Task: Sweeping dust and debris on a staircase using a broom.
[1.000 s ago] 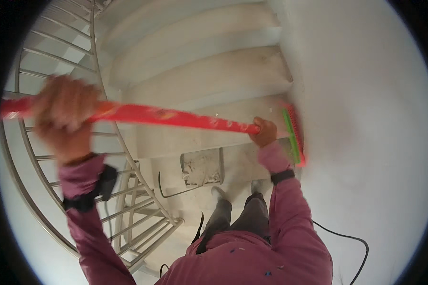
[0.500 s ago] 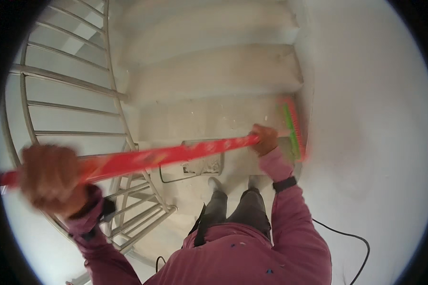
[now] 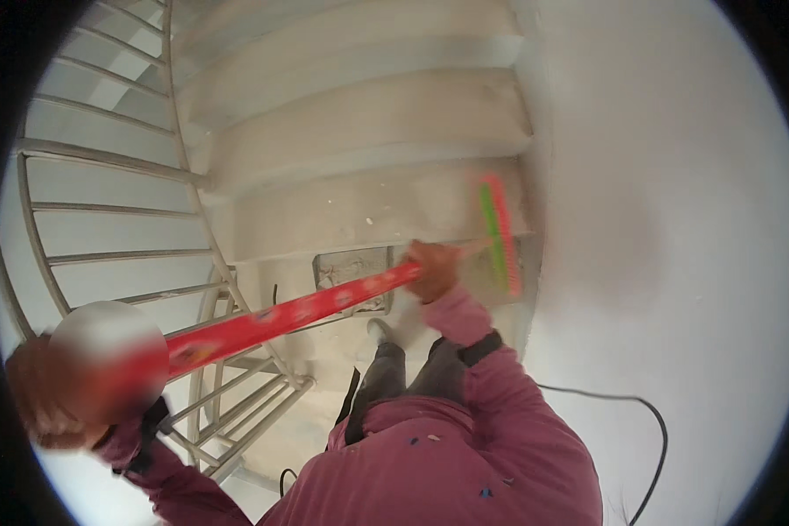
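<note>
A broom with a red patterned handle (image 3: 272, 317) slants across my front. My left hand (image 3: 48, 399), partly under a blurred patch, is wrapped round its upper end at the left. Farther down, my right hand (image 3: 434, 270) grips the handle close to the head. The green and pink broom head (image 3: 501, 235) is over the step at the right, a little away from the wall. Below the handle, a rectangular pan (image 3: 353, 252) with pale debris in it lies by my feet, partly hidden by the handle.
Dusty concrete stairs (image 3: 359, 114) rise ahead. A metal railing (image 3: 114, 162) curves along the left, and a pale wall (image 3: 657, 219) borders the right. A black cable (image 3: 662, 421) hangs at the lower right. My shoe (image 3: 379, 330) stands just below the pan.
The broom head has moved left, off the wall side. Both hands have shifted left with the handle, the left one also lower. The view has shifted slightly.
</note>
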Demonstrator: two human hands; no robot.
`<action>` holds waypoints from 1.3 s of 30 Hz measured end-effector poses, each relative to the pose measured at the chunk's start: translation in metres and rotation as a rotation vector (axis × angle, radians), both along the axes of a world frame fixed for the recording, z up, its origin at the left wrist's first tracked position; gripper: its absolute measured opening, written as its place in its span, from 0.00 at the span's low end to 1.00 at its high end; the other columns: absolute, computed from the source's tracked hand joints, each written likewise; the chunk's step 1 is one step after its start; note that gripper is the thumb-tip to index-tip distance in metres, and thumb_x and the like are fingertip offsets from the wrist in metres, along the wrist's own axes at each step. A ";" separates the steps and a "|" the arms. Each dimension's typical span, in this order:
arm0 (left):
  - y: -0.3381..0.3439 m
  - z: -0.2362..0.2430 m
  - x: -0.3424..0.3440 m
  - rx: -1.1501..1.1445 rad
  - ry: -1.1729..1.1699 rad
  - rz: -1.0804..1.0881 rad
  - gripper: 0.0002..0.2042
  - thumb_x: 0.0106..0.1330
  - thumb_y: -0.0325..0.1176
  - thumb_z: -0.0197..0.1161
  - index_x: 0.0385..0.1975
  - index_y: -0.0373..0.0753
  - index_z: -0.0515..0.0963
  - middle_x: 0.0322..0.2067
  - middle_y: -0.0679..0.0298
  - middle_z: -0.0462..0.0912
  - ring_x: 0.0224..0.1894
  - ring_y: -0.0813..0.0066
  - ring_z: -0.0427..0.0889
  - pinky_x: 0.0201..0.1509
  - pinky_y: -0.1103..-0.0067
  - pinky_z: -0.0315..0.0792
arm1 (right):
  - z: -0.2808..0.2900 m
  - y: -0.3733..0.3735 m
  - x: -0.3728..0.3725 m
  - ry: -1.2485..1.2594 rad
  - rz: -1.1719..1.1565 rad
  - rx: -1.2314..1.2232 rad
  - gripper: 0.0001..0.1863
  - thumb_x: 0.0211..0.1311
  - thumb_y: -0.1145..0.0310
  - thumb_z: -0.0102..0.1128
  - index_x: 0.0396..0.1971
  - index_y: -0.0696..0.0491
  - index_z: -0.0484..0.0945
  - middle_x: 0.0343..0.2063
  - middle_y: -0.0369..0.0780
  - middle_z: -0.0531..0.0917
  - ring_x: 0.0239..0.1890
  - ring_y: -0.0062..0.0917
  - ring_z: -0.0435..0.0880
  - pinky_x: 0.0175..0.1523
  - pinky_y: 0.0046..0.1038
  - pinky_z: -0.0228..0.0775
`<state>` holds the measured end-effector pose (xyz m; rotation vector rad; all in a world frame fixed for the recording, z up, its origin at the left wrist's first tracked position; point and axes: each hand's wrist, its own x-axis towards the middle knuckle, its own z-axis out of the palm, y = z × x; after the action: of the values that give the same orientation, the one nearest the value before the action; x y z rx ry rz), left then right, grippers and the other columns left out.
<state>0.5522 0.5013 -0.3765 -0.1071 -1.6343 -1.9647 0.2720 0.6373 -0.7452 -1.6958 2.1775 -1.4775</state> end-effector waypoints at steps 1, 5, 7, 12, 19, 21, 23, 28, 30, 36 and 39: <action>-0.001 -0.027 -0.036 0.044 -0.016 -0.024 0.15 0.57 0.33 0.42 0.08 0.41 0.61 0.11 0.67 0.65 0.14 0.81 0.65 0.21 0.84 0.62 | -0.014 0.012 -0.014 0.032 -0.071 0.024 0.11 0.29 0.65 0.56 0.06 0.50 0.62 0.05 0.38 0.67 0.09 0.32 0.70 0.14 0.31 0.59; 0.012 -0.103 -0.167 0.136 0.068 0.203 0.10 0.55 0.30 0.44 0.12 0.42 0.58 0.06 0.72 0.54 0.07 0.82 0.51 0.14 0.85 0.51 | -0.063 0.016 -0.078 -0.027 -0.083 0.171 0.12 0.31 0.65 0.55 0.05 0.50 0.61 0.05 0.39 0.67 0.10 0.33 0.70 0.14 0.31 0.59; 0.023 -0.084 -0.159 0.059 0.004 0.242 0.10 0.55 0.30 0.44 0.12 0.43 0.58 0.07 0.73 0.55 0.07 0.84 0.51 0.15 0.85 0.51 | -0.059 -0.005 -0.060 -0.011 0.027 0.157 0.12 0.33 0.66 0.54 0.06 0.51 0.61 0.06 0.40 0.67 0.11 0.34 0.70 0.15 0.31 0.59; 0.009 -0.016 -0.103 0.130 0.099 0.047 0.18 0.55 0.28 0.42 0.03 0.47 0.55 0.00 0.73 0.55 0.01 0.88 0.49 0.05 0.92 0.44 | -0.012 0.010 -0.033 -0.066 -0.052 0.083 0.11 0.31 0.64 0.55 0.06 0.50 0.62 0.06 0.39 0.68 0.10 0.35 0.70 0.15 0.32 0.60; 0.030 -0.088 -0.168 0.015 -0.028 0.278 0.10 0.56 0.29 0.43 0.13 0.43 0.58 0.07 0.71 0.54 0.08 0.83 0.51 0.15 0.84 0.51 | -0.087 -0.014 -0.063 -0.039 0.061 0.167 0.12 0.32 0.64 0.54 0.06 0.50 0.61 0.06 0.41 0.68 0.12 0.37 0.70 0.16 0.33 0.59; 0.030 -0.076 -0.123 -0.022 -0.070 0.434 0.11 0.57 0.31 0.42 0.13 0.43 0.58 0.06 0.72 0.54 0.08 0.83 0.51 0.14 0.84 0.51 | -0.086 -0.042 -0.013 -0.114 0.199 0.117 0.13 0.32 0.61 0.55 0.06 0.50 0.61 0.07 0.41 0.68 0.13 0.37 0.70 0.17 0.35 0.59; 0.041 -0.059 -0.085 -0.079 -0.124 0.598 0.11 0.57 0.30 0.41 0.13 0.43 0.58 0.06 0.72 0.55 0.07 0.84 0.52 0.12 0.85 0.51 | -0.070 -0.059 0.030 -0.164 0.374 0.057 0.12 0.32 0.63 0.54 0.06 0.50 0.61 0.07 0.41 0.68 0.13 0.36 0.71 0.16 0.33 0.59; 0.069 0.008 -0.007 -0.060 -0.010 0.361 0.16 0.52 0.26 0.46 0.03 0.46 0.58 0.04 0.70 0.65 0.05 0.90 0.62 0.12 0.91 0.61 | 0.002 -0.033 0.051 -0.148 0.343 -0.046 0.12 0.30 0.65 0.55 0.06 0.50 0.61 0.06 0.38 0.67 0.11 0.33 0.70 0.15 0.31 0.59; 0.057 -0.015 0.001 -0.007 0.002 0.407 0.14 0.52 0.30 0.46 0.05 0.45 0.59 0.04 0.71 0.63 0.06 0.88 0.61 0.13 0.89 0.60 | 0.005 -0.017 0.022 -0.078 0.238 -0.094 0.12 0.30 0.66 0.55 0.05 0.50 0.60 0.04 0.38 0.65 0.09 0.32 0.69 0.14 0.29 0.59; -0.011 -0.148 -0.071 0.191 0.097 0.437 0.11 0.53 0.34 0.46 0.10 0.44 0.56 0.07 0.73 0.51 0.10 0.80 0.50 0.20 0.81 0.50 | -0.093 -0.069 -0.042 0.155 0.177 0.217 0.12 0.32 0.64 0.56 0.06 0.50 0.61 0.06 0.39 0.68 0.11 0.34 0.70 0.16 0.32 0.61; 0.007 -0.147 -0.034 0.260 -0.004 0.907 0.11 0.54 0.33 0.45 0.11 0.45 0.55 0.07 0.73 0.50 0.10 0.82 0.50 0.19 0.81 0.50 | -0.117 -0.098 -0.003 0.152 0.427 0.211 0.11 0.29 0.62 0.57 0.08 0.49 0.64 0.07 0.40 0.69 0.14 0.36 0.72 0.19 0.34 0.63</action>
<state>0.5184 0.5087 -0.5233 0.6282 -1.1004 -1.4162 0.2690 0.5388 -0.8623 -2.0778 1.7910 -1.0078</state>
